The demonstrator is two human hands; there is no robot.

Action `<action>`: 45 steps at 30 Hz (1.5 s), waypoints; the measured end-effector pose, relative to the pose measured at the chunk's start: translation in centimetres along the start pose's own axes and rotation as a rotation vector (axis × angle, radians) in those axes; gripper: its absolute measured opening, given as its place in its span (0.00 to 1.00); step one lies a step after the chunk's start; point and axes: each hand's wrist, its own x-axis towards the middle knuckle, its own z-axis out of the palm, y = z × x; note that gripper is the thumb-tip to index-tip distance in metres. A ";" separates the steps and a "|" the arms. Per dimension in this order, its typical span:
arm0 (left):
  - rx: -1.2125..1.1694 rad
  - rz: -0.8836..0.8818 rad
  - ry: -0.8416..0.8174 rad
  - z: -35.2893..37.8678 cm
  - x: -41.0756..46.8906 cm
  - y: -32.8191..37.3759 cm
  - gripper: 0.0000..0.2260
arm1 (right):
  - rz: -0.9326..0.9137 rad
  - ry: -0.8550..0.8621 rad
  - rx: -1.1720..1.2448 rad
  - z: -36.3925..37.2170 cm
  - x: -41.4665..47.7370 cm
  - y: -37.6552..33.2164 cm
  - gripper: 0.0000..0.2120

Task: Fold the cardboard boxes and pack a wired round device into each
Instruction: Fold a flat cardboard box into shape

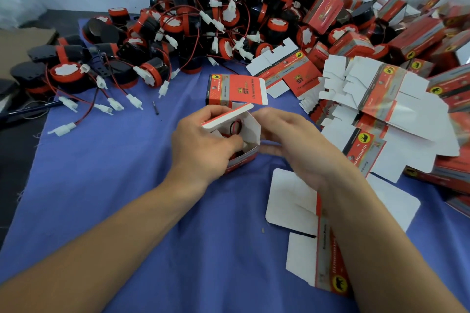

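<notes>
Your left hand (203, 142) gripped the open box (250, 134) mid-cloth (127, 185), thumb pressing the device (235, 127) inside it. Your right hand (287, 140) lay against the box's right side, too blurred to tell whether it grasped. The device pile (216, 20) lay beyond.

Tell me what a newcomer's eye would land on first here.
First, the big heap of red-and-black wired round devices piled at the back of the blue cloth, white connectors trailing out. Next, the open box at centre, gripped by the left hand, with red wire showing inside and the blurred right hand at its side. Flat box blanks fan out on the right.
</notes>
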 end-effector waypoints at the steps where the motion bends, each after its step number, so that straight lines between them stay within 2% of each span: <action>1: -0.001 -0.008 0.016 0.0 0.1 -0.1 0.16 | 0.018 0.009 0.083 0.1 0.2 0.2 0.15; 3: -0.039 -0.049 0.039 0.1 0.2 -0.1 0.14 | 0.003 0.009 0.122 0.7 0.4 0.7 0.15; 8: -0.169 -0.117 0.038 -0.1 0.1 -0.2 0.11 | -0.030 -0.068 0.043 1.4 0.5 1.0 0.14; 11: -0.246 -0.173 0.010 -0.2 0.1 0.0 0.13 | 0.020 -0.095 -0.010 1.5 0.7 0.9 0.21; 17: -0.423 -0.253 -0.289 -1.0 0.4 0.1 0.16 | 0.081 -0.005 0.075 1.3 1.0 1.0 0.18; 19: -0.462 -0.293 -0.326 -1.3 0.7 0.0 0.15 | 0.068 0.011 0.052 1.2 1.2 1.1 0.17; 23: -0.466 -0.308 -0.246 -1.2 0.6 0.1 0.12 | 0.009 -0.110 -0.020 0.8 0.8 1.3 0.20; 25: -0.491 -0.311 -0.239 -0.9 0.6 0.0 0.11 | -0.037 -0.106 -0.075 0.7 0.6 1.3 0.22; 29: -0.446 -0.298 -0.153 -0.6 0.7 -0.1 0.07 | -0.052 -0.069 -0.048 0.4 0.8 1.4 0.14; 32: -0.420 -0.277 -0.113 -0.3 0.6 -0.2 0.05 | -0.036 -0.091 -0.038 0.0 0.9 1.5 0.13; 37: -0.408 -0.207 -0.152 -0.3 0.4 -0.3 0.06 | -0.086 -0.044 -0.133 0.6 0.9 1.8 0.15; 41: -0.369 -0.182 -0.191 -0.6 0.3 -0.1 0.12 | -0.093 -0.002 -0.191 1.1 1.1 2.0 0.16; 43: -0.332 -0.182 -0.162 -0.6 0.4 -0.1 0.13 | -0.080 -0.054 -0.134 0.8 1.0 1.9 0.14; 45: -0.298 -0.196 -0.138 -0.5 0.5 0.0 0.13 | -0.064 -0.156 0.020 0.2 0.9 1.8 0.13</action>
